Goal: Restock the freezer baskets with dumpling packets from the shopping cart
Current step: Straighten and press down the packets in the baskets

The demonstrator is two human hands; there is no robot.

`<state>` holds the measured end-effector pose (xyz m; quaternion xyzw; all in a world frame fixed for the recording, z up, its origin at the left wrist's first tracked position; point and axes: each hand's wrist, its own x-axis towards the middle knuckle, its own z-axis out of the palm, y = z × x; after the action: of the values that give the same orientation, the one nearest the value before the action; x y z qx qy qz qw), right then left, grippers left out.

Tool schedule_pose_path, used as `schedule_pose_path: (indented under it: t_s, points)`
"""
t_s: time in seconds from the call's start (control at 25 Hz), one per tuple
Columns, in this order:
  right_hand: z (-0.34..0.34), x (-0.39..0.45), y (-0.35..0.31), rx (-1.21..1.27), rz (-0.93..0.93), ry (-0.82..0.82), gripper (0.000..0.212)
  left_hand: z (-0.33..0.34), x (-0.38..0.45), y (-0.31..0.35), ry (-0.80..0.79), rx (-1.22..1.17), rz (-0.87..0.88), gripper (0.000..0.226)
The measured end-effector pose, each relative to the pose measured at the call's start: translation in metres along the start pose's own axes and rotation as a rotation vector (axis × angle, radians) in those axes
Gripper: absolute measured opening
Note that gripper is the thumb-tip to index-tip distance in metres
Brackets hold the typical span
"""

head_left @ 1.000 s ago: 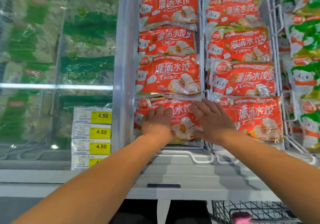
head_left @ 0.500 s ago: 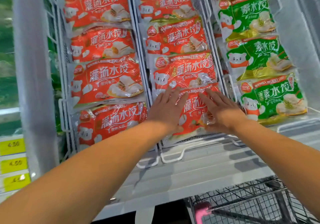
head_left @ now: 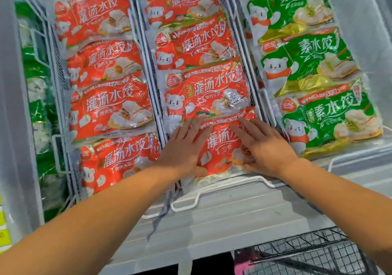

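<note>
White freezer walls (head_left: 360, 9) frame 3 wire baskets below us. We press our left hand (head_left: 182, 147) and right hand (head_left: 263, 147), fingers straight and slightly spread, flat on the nearest red dumpling packet (head_left: 220, 147) at the front of the middle basket (head_left: 222, 184). Red packets fill the left basket (head_left: 61, 126) too; green packets (head_left: 318, 66) fill the right one. We see the shopping cart (head_left: 307, 255) at bottom right

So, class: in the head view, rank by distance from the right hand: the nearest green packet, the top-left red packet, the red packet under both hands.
1. Red packet, middle basket, under the right hand.
2. Nearest green packet, right basket.
3. Top-left red packet, far corner.
</note>
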<state>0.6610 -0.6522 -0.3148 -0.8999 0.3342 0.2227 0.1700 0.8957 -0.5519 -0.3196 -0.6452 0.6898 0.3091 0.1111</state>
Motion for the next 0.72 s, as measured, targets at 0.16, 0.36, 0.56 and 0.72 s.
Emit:
schedule_pose_path:
  t_s: [0.16,0.36,0.56,0.72]
  points:
    - [-0.006,0.006,-0.005,0.02,0.004,0.058,0.089,-0.002,0.004,-0.01,-0.06,0.025,0.04,0.13]
    - [-0.055,0.061,-0.004,0.205,0.057,0.115,0.072,-0.027,0.004,-0.031,-0.082,0.101,0.115,0.123]
    - [-0.073,0.129,-0.002,0.165,0.132,0.049,0.106,-0.076,0.057,-0.056,0.175,0.046,-0.084,0.113]
    - [-0.064,0.142,0.008,0.131,0.109,0.043,0.112,-0.068,0.092,-0.073,0.126,0.06,-0.16,0.126]
